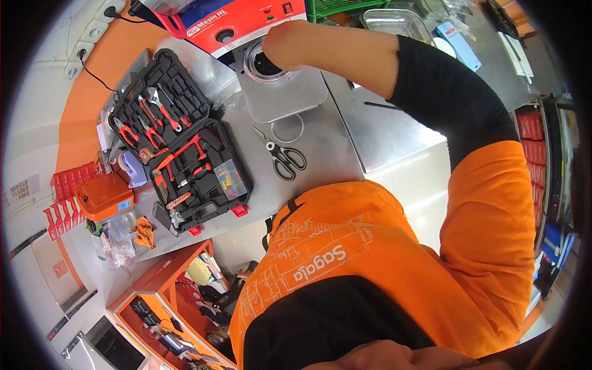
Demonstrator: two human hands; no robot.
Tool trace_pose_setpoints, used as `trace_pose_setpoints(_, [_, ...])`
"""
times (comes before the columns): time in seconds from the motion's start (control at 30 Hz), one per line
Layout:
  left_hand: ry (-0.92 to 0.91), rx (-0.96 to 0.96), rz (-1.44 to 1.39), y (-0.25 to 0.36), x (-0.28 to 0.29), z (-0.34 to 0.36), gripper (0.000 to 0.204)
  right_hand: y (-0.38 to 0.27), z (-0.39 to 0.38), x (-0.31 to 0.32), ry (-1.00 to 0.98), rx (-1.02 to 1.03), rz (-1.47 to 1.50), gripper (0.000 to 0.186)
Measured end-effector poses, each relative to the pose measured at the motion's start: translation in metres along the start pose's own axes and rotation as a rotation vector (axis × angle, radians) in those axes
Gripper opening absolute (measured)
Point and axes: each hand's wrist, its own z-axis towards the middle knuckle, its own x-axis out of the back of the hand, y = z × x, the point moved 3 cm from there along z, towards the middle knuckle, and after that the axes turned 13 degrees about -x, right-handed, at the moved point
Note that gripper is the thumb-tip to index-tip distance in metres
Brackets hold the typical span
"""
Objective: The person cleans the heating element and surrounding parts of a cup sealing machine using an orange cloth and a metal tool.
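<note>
My right hand [285,48] reaches over a round clear-rimmed fitting [254,66] with a dark centre, on a square silver metal plate [283,98]. Its fingers are turned down and hidden, so their grip cannot be told. Just behind stands a red and blue machine [202,29] with a switch and dark knob. Below the plate, black-handled scissors [285,161] lie on the steel table [320,165] beside a thin loop [290,129]. My left hand is out of view.
An open black toolcase [216,154] with red-handled tools fills the table's left, near an orange box [105,197] and plastic bags. A green crate [345,7], clear tray [394,24] and light-blue pack [457,46] sit at back right. An orange shelf unit [166,277] stands lower left.
</note>
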Motion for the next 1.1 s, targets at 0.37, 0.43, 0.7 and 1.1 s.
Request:
trace_pose_setpoints(0.37, [-0.027,0.012,-0.002,0.003,-0.007,-0.003,0.064,0.001,-0.013,0.014,-0.098,0.102,-0.027,0.021])
trace_pose_setpoints(0.43, [-0.032,0.018,-0.008,0.004,-0.009,-0.005,0.065,0.007,-0.015,0.019,-0.064,0.045,-0.009,0.02])
trace_pose_setpoints(0.7, [-0.048,0.05,-0.034,0.007,-0.015,-0.008,0.066,-0.016,-0.034,0.023,-0.11,0.1,0.083,0.014])
trace_pose_setpoints(1.1, [-0.102,0.056,-0.135,0.025,-0.025,-0.014,0.067,0.01,-0.037,0.044,0.021,0.144,0.138,0.022])
